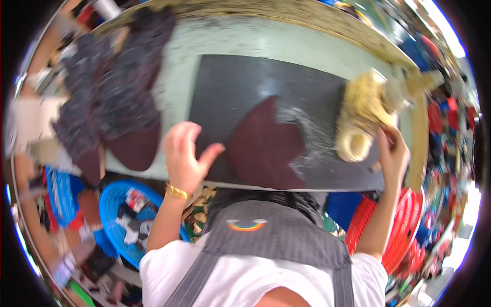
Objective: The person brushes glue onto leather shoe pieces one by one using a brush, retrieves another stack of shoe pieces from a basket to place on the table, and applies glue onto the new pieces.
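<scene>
A dark maroon cut piece (266, 146) with a curved left edge and a notched right edge lies flat on the black mat (225, 77). Just left of it, my left hand (186, 156) hovers with fingers apart and nothing in them; a gold bracelet circles that wrist. My right hand (394, 151) is at the mat's right edge, fingers pinched together beside a cream-yellow, crusted container (363, 97) with a round opening. A small brownish bit shows under those fingers; what they hold is too blurred to make out. Whitish smears mark the mat right of the piece.
Several dark maroon pieces with glossy, crumpled-looking dark tops (123, 87) lie at the table's left. A pale bottle (401, 92) stands behind the container. A wooden rim (286, 23) edges the table. Below are a blue basket (110, 215) and a red basket (404, 230).
</scene>
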`<state>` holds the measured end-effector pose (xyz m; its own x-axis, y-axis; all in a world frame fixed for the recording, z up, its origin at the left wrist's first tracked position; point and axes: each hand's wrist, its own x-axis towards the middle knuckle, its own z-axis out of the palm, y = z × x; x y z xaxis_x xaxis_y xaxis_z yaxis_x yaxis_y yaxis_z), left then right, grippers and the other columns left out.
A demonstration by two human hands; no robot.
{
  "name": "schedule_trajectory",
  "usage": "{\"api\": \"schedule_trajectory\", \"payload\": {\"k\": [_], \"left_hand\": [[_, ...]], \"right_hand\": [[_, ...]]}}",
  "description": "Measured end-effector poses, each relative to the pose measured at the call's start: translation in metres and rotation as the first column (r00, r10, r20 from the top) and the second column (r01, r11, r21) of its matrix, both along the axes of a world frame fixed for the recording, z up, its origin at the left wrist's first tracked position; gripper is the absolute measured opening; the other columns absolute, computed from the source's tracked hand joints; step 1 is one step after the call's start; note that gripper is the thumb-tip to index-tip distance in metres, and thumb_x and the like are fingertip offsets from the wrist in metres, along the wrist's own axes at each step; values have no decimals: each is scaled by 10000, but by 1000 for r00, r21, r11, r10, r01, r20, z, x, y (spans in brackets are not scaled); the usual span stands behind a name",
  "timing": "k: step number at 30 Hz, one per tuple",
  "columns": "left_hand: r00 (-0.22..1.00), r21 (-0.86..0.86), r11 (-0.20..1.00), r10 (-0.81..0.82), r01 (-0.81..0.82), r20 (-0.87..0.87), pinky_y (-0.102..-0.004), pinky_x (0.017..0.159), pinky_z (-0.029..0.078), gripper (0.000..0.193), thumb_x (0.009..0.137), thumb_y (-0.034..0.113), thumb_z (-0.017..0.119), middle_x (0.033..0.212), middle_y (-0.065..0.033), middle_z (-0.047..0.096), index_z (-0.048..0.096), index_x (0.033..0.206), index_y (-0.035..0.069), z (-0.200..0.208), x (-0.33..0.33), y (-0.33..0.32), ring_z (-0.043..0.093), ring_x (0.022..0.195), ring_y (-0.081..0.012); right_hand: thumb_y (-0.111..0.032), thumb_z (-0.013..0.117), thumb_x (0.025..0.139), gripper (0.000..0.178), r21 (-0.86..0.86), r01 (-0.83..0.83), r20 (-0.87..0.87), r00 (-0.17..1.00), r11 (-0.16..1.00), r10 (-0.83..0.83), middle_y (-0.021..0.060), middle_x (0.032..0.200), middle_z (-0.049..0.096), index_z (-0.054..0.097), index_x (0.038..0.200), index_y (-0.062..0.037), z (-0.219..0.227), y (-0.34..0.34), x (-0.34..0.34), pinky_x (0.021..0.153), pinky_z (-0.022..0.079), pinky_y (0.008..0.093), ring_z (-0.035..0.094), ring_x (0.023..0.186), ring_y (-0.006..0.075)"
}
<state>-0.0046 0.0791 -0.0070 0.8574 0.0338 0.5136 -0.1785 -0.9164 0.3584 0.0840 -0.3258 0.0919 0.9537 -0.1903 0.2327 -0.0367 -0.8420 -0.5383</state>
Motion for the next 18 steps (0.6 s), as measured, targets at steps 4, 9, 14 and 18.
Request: {"api": "schedule_trajectory", "payload": {"k": [4,9,14,18], "left_hand": [[624,-174,701,-702,692,-344,-511,1075,333,836,661,456,817,1365,-170,469,510,1307,23,4,19,-88,413,1302,-378],[502,-110,596,-751,796,-429,-517,1096,321,821,684,422,797,1422,-212,395,489,1317,-1,12,35,-104,372,1332,-397],[503,-87,606,-724,791,-471,-445,1100,377,576,700,165,743,1347,-216,507,562,1200,-59,29,40,-99,442,1309,-371],[658,-286,729,-684,621,-314,-420,1055,433,508,688,-43,625,1275,-230,581,583,1195,-45,80,48,-79,538,1219,-391]], "right_hand": [[-198,709,839,184,36,-32,11,999,999,31,24,646,590,671,877,-23,-17,-12,28,539,388,252,457,567,51],[-149,701,873,152,518,-58,111,994,853,-1,9,755,651,649,873,-6,-7,-25,-5,557,451,216,568,642,45],[-163,703,897,182,412,-28,83,997,911,-7,59,716,685,660,893,14,-36,-7,9,596,499,210,623,642,59],[-249,707,891,281,532,72,-23,997,844,-71,56,717,678,661,883,28,-51,-17,28,471,452,224,600,584,66]]}}
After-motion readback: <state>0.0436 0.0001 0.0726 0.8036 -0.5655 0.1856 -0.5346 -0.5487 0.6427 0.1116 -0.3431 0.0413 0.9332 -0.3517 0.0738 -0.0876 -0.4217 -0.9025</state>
